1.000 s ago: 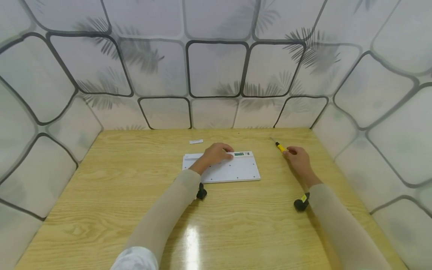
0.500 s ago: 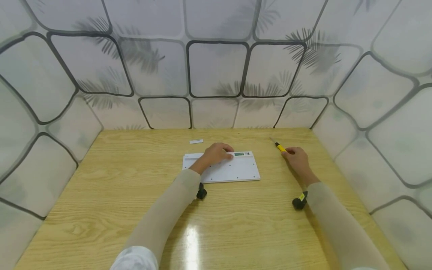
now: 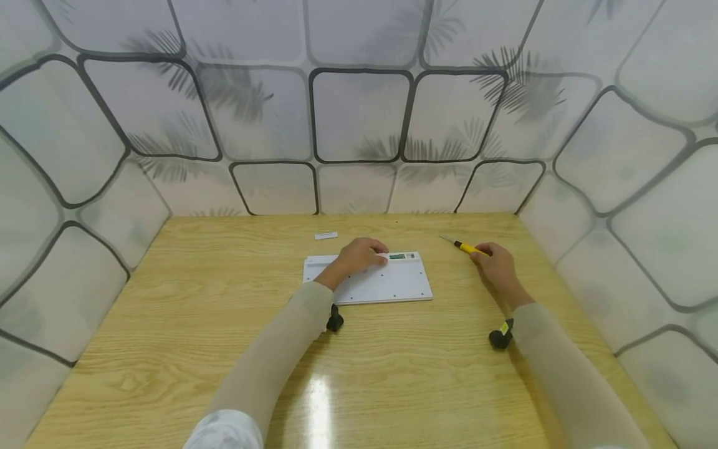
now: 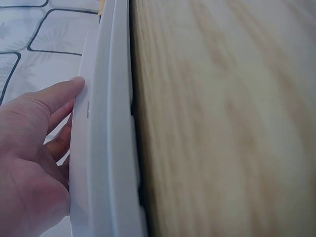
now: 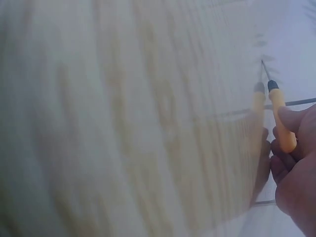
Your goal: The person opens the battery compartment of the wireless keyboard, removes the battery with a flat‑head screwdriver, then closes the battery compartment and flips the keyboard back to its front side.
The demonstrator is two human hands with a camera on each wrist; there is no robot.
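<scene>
A white keyboard [image 3: 401, 284] lies underside up in the middle of the table, with small dark screw spots over its back. An open battery compartment [image 3: 398, 256] at its far edge shows something green inside. My left hand [image 3: 359, 254] holds that far edge just left of the compartment; the left wrist view shows the thumb [image 4: 74, 87] on the raised ridge and the fingers behind it. To the right, my right hand [image 3: 496, 265] pinches a yellow screwdriver [image 3: 467, 247] by its handle, the thin shaft pointing left, away from the keyboard. In the right wrist view the screwdriver's tip stands free.
A small white strip [image 3: 326, 236], like a battery cover, lies on the wooden table [image 3: 196, 312] behind the keyboard. Patterned fabric walls [image 3: 359, 115] stand along the table's back and both sides.
The screwdriver has swung in my right hand, so its tip now points farther left and slightly lower. My left hand and the keyboard stay where they were.
</scene>
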